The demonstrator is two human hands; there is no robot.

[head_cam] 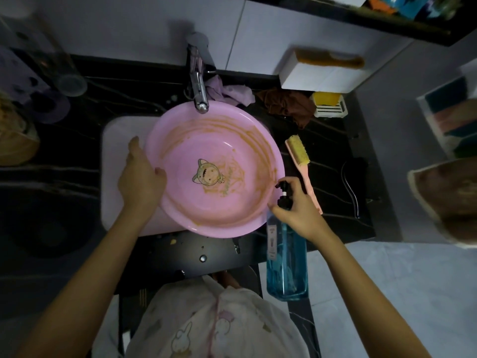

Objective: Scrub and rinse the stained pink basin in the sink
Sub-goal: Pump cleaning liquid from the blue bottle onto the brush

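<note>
The pink basin [227, 213] lies tilted over the white sink [116, 140], under the chrome tap [199, 89]. Orange-brown stains ring its inside, around a cartoon sticker at the bottom. My left hand [140, 177] grips the basin's left rim, thumb inside. My right hand [296, 208] holds the neck of a blue soap bottle [286, 267] with a black pump, at the basin's right rim. A pink scrub brush [300, 158] with yellow bristles lies on the black counter, just right of the basin.
Purple cloth [232, 93] and brown cloth [289, 104] lie behind the basin. A yellow sponge sits in a white holder [327, 105]. A white box [320, 73] with a brown brush on it stands by the wall. Clear jars [51, 60] stand at the back left.
</note>
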